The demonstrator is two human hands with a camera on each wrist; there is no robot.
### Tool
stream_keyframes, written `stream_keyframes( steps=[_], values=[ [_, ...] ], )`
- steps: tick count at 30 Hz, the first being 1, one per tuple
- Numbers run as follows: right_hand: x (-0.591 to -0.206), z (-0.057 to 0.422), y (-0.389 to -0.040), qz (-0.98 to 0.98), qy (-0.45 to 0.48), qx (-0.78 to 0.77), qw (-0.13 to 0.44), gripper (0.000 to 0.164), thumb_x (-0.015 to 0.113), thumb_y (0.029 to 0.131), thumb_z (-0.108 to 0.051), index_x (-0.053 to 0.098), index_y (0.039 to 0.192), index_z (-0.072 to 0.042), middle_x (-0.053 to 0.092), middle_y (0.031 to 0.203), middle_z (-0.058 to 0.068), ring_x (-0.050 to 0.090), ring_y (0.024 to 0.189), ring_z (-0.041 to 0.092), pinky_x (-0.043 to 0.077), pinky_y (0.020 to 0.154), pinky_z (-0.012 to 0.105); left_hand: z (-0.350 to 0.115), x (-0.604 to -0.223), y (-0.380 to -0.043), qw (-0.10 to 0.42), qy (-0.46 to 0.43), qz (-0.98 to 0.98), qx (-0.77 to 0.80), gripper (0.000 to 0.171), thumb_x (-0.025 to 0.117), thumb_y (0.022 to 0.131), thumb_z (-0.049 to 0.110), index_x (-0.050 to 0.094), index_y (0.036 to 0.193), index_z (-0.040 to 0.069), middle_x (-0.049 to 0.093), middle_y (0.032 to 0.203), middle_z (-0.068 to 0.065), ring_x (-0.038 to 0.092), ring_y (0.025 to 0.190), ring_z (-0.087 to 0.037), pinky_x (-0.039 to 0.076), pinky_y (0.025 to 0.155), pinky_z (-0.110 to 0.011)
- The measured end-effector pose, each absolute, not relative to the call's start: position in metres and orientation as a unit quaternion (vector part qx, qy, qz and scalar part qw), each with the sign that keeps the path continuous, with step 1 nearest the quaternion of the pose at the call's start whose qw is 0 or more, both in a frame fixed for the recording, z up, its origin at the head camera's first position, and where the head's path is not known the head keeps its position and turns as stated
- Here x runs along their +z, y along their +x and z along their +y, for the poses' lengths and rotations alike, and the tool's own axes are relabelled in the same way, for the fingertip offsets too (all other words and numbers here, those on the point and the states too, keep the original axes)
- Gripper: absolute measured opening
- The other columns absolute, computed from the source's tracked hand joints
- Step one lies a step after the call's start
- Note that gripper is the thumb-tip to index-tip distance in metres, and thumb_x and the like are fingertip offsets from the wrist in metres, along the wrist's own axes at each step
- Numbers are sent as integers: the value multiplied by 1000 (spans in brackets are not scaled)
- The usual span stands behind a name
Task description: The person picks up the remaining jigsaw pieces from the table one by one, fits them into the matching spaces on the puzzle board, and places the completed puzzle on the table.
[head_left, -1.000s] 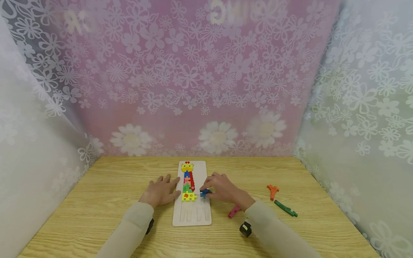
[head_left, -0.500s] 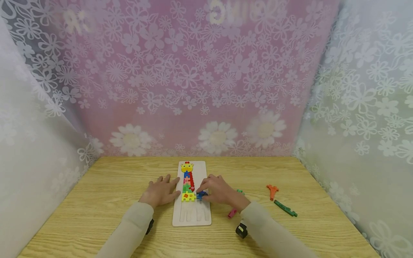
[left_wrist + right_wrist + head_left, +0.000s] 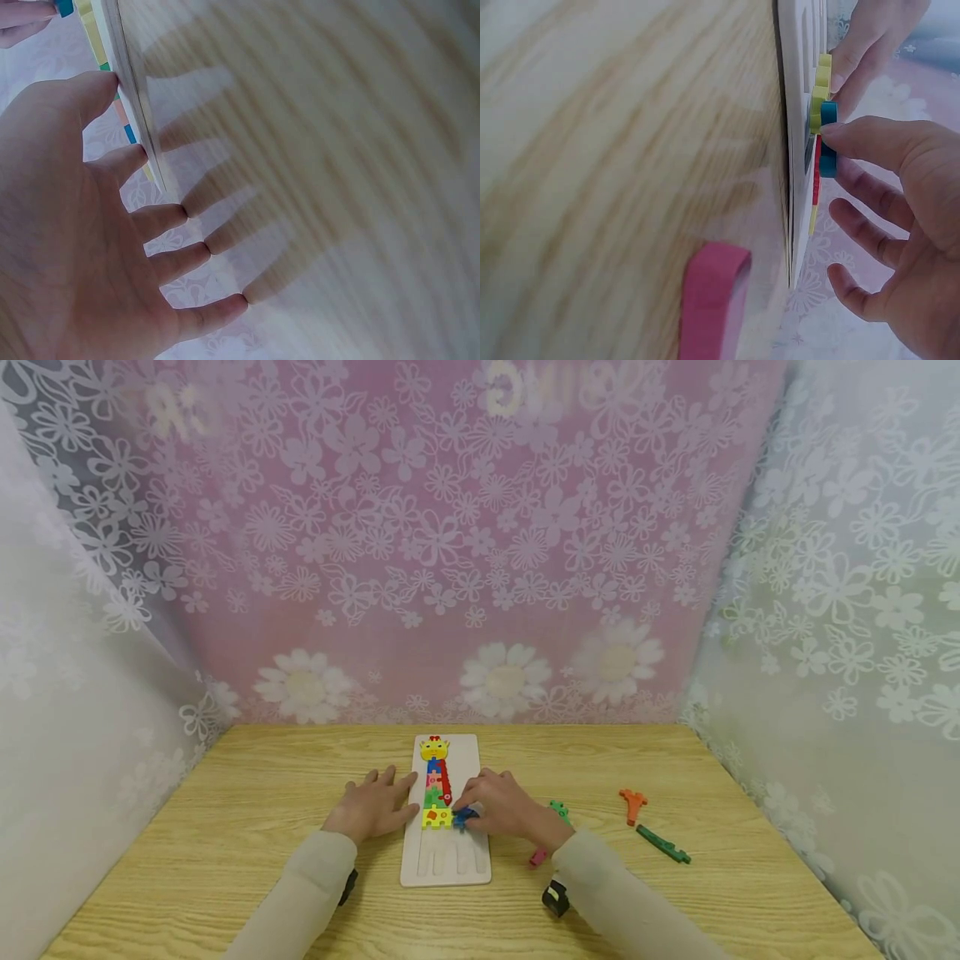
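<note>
Right hand (image 3: 502, 806) had slid toward 9 o'clock, thumb and finger pinching the blue notched flat piece (image 3: 465, 817). Pale rectangular wooden-looking board (image 3: 467, 760) lay beneath; left hand (image 3: 372, 806), fingers spread, touched its 9 o'clock edge. Blue sat raised, at 3 o'clock of the yellow tabbed flat piece (image 3: 437, 818); levelling it, matching tabs before pressing seemed best.
</note>
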State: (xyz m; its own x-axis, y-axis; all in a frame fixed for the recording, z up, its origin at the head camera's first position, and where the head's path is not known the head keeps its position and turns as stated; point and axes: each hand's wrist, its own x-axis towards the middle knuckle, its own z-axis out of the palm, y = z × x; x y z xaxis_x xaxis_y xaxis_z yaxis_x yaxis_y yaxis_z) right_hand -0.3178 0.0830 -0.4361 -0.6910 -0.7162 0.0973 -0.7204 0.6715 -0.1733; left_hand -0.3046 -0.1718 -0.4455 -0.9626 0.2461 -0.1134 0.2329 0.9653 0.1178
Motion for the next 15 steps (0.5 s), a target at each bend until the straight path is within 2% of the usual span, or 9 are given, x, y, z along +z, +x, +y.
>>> stream_keyframes(
  steps=[15],
  values=[
    [-442, 79, -320, -921, 380, 88, 6, 22, 81, 90, -24, 82, 112, -25, 77, 118, -3, 59, 105, 19, 43, 84, 41, -171, -443, -302, 65, 123, 989, 54, 66, 47, 104, 56, 39, 161, 23, 36, 166, -20, 38, 148, -52, 30, 113, -79]
  ],
)
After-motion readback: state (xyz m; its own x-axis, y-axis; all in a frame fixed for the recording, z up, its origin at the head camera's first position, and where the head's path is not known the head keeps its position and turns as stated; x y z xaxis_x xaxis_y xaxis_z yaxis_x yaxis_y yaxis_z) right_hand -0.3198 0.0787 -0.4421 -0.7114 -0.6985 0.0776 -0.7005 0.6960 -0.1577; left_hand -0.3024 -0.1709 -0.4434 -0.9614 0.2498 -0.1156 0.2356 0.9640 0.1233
